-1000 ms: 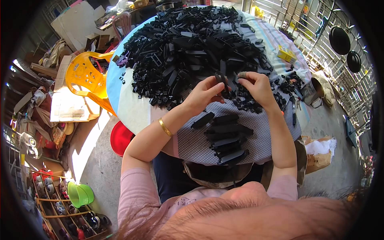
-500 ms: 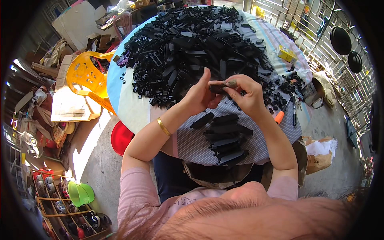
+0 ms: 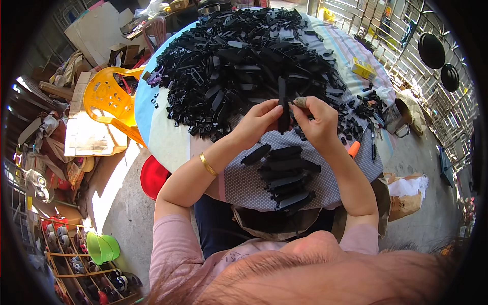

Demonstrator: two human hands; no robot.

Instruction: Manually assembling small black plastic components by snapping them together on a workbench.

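Note:
Between my hands a long, narrow black plastic piece [image 3: 282, 104] stands almost upright. My left hand [image 3: 258, 122], with a gold bangle at the wrist, is closed on it between thumb and fingers. My right hand [image 3: 319, 119] pinches at the piece's right side, a grey-brown wrap covering one fingertip; whatever small part may sit in that pinch is too small to make out. Below them, a stack of similar black plastic pieces [image 3: 287, 165] lies on the dotted tablecloth [image 3: 239, 185]. A large heap of black plastic parts [image 3: 229, 61] covers the table beyond.
An orange-handled tool [image 3: 354, 149] and a pen [image 3: 374, 151] lie right of my arm, near a metal mug [image 3: 399, 113]. Farther back is a yellow box [image 3: 363, 68]. Left of the table stand a yellow chair [image 3: 109, 96] and a red basin [image 3: 154, 177].
The black plastic piece has turned from lying sideways to nearly upright. My left hand, open with its thumb raised before, has closed on it.

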